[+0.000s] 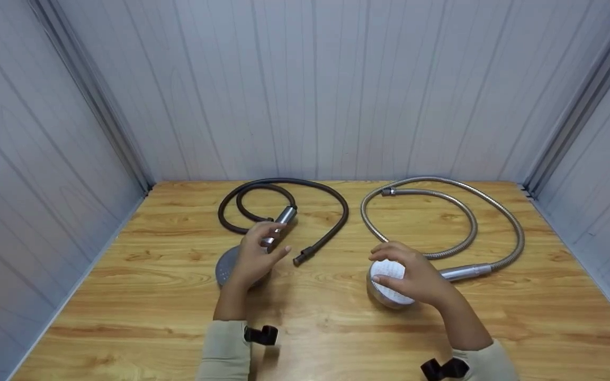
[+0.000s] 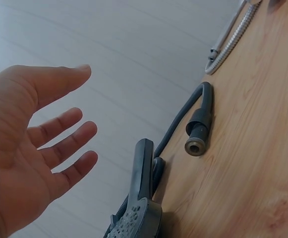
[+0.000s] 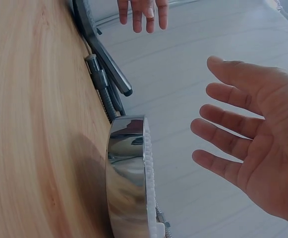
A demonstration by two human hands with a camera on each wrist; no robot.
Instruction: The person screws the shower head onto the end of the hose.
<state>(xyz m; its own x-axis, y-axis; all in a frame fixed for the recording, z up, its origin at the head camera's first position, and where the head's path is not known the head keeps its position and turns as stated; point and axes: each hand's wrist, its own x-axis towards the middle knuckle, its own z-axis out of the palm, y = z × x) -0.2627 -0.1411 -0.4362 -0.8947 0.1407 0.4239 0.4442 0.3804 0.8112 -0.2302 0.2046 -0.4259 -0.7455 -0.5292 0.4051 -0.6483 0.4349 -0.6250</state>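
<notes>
Above a dark grey hand shower (image 1: 226, 266) my left hand (image 1: 252, 259) hovers, fingers loosely bent and holding nothing. The left wrist view shows a gap between that hand (image 2: 32, 148) and the shower head (image 2: 146, 215). My right hand (image 1: 419, 275) hangs over a chrome hand shower (image 1: 387, 299) with a white face, thumb and fingers apart. In the right wrist view, air separates this hand (image 3: 262, 144) from the chrome head (image 3: 126, 173), which lies face up. Part of each shower is hidden behind the hands in the head view.
A dark hose (image 1: 343, 203) loops behind the grey shower, its end fitting (image 1: 301, 258) lying loose on the wooden table (image 1: 315, 344). The silver hose (image 1: 519, 238) coils behind the chrome one, its free end (image 1: 388, 191) near the back. Pale panel walls (image 1: 305, 90) enclose three sides.
</notes>
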